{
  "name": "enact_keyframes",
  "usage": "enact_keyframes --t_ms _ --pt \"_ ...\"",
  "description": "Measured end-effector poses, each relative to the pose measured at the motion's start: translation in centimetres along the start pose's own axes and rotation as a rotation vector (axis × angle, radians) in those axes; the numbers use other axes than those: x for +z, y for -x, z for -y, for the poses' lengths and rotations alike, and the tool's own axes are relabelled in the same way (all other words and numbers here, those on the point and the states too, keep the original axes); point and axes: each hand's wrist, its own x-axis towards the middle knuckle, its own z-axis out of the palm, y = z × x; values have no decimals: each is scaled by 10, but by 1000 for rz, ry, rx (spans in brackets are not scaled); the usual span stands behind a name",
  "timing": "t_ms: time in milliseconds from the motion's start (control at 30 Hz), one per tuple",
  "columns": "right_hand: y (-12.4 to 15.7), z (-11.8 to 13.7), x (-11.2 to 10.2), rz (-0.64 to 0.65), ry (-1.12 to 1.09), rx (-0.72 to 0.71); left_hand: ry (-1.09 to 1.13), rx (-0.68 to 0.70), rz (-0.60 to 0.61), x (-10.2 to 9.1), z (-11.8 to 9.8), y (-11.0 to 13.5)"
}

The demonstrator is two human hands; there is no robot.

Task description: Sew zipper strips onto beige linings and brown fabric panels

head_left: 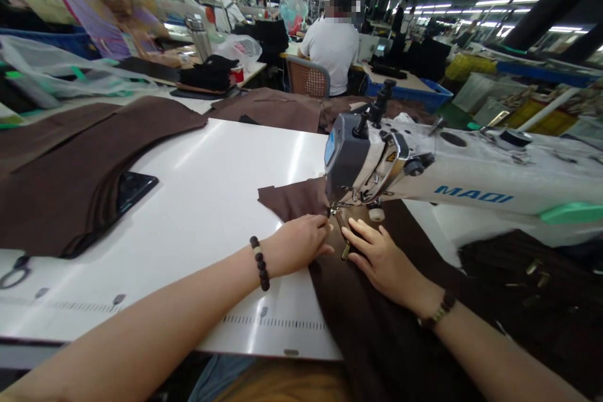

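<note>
A dark brown fabric piece (325,282) runs under the presser foot (333,208) of a white sewing machine (424,163) and hangs over the table's front edge. Just left of the foot, my left hand (299,244) has its fingers bent together on the fabric's edge. Flat on the cloth at the right lies my right hand (384,257), fingers spread. Beside its fingertips, a narrow zipper with a brass-coloured pull (346,251) lies on the fabric. The needle's tip is too small to make out.
Stacked brown panels (85,169) lie at the left on the white table (211,201), over a dark shiny object (136,190). Scissor handles (14,273) show at the left edge. More dark pieces with brass-coloured pulls (534,267) lie right. A person (332,50) sits ahead.
</note>
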Motion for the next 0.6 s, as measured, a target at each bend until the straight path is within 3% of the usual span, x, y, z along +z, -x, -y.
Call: enact_keyframes --t_ms 67,167,300,400,500,600 --pt "4 14 10 -51 48 76 -55 13 -48 10 0 1" --pt "0 26 7 -91 126 126 -111 3 -96 20 3 4" --pt "-17 13 -5 -38 123 74 -158 12 -95 23 7 5" --pt "-25 -4 -2 -37 101 64 -165 -9 -75 23 6 2" --pt "-24 -2 11 -87 144 159 -141 -15 -78 24 2 -2" --pt "-22 16 20 -92 172 280 -139 -31 -81 27 -1 -2"
